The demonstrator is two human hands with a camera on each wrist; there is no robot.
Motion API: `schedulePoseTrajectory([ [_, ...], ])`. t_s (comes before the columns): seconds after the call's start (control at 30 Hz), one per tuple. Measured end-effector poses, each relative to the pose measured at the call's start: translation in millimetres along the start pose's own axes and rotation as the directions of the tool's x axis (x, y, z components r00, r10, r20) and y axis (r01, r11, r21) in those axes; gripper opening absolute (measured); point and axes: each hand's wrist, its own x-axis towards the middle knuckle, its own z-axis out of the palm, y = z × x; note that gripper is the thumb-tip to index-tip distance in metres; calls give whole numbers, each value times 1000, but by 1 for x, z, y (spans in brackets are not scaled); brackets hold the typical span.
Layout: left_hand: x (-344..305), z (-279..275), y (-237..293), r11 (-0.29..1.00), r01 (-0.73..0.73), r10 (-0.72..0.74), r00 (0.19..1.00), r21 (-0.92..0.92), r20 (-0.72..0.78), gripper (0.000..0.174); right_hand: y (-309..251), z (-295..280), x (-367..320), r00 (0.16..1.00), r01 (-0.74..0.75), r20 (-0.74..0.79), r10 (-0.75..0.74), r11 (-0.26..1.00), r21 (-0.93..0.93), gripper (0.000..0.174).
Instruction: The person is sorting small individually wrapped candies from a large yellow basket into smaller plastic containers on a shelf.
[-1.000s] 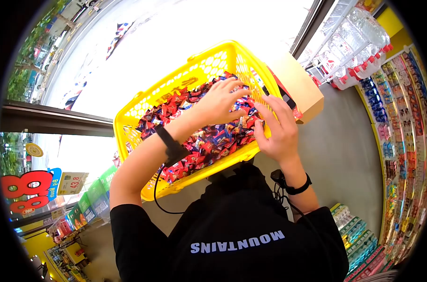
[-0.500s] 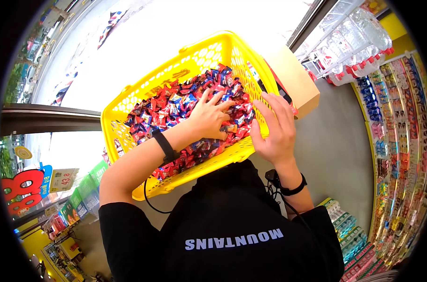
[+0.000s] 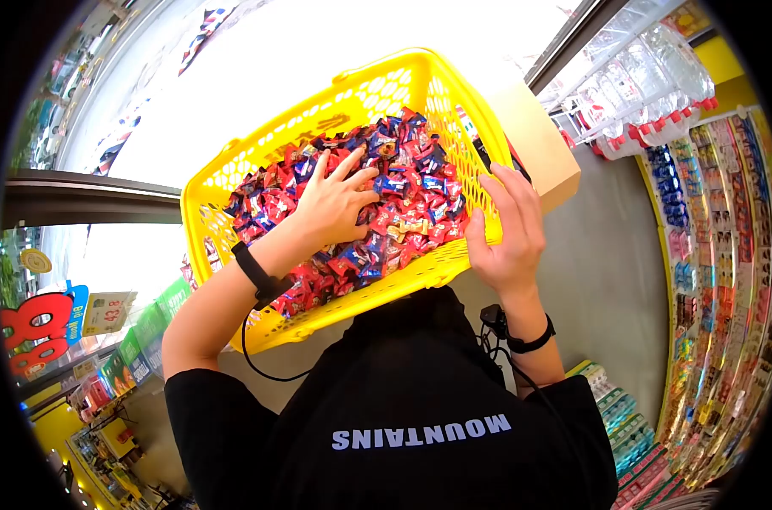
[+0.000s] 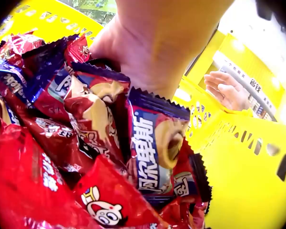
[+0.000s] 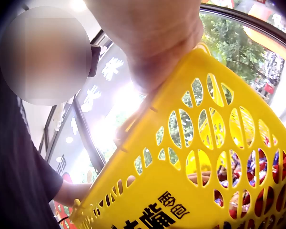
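A yellow plastic basket [image 3: 421, 81] with holes in its walls holds a heap of small wrapped candies [image 3: 411, 221] in red and blue-purple wrappers. On the left part of the heap my left hand [image 3: 335, 204] lies palm down, fingers spread and touching the candies. Close up in the left wrist view, a blue-purple wrapped candy [image 4: 152, 148] lies among red ones just below that wrist. My right hand [image 3: 509, 225] rests at the right corner of the basket's rim, fingers extended. In the right wrist view its heel [image 5: 152, 52] overlaps the rim, hiding part of it.
Against the basket's right side is a cardboard box [image 3: 543, 149]. Bottles with red caps [image 3: 649, 85] stand on a rack at the upper right. Shelves of packaged goods [image 3: 726, 272] line the right, beyond a grey floor. A dark window frame [image 3: 97, 197] crosses the left.
My left hand has come down from above the right part of the heap onto the candies, then moved left across them. My right hand stays at the rim.
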Motion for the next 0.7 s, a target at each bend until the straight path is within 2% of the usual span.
schedulePoseTrajectory([
  [0.17,-15,-1,-2,997,74,-73,996,7,-48,55,0,1,-1,1000,-4,-3,4,1000,-5,44],
  [0.27,-24,-4,-2,997,62,-61,998,36,-25,57,2,2,-2,1000,21,-5,-21,999,-39,44],
  [0.37,-31,-8,0,997,82,-82,997,3,16,61,3,2,-2,1000,23,-4,-23,999,-27,44],
  [0.5,-30,-12,-1,999,41,-40,997,-12,66,62,2,2,-2,1000,26,-2,-27,999,-27,44],
  [0.53,-28,-15,-1,999,33,-31,991,-12,129,64,2,2,-2,1000,25,-2,-25,999,-21,44],
  [0.63,-22,-19,3,1000,5,-2,989,-21,145,72,2,2,-2,1000,15,3,-15,1000,-15,45],
  [0.67,-15,-20,8,999,1,-10,984,51,176,82,1,3,-2,1000,12,7,-11,1000,-14,45],
  [0.7,-5,-25,17,997,11,-26,978,71,207,80,0,3,-1,1000,12,7,-11,1000,-11,45],
])
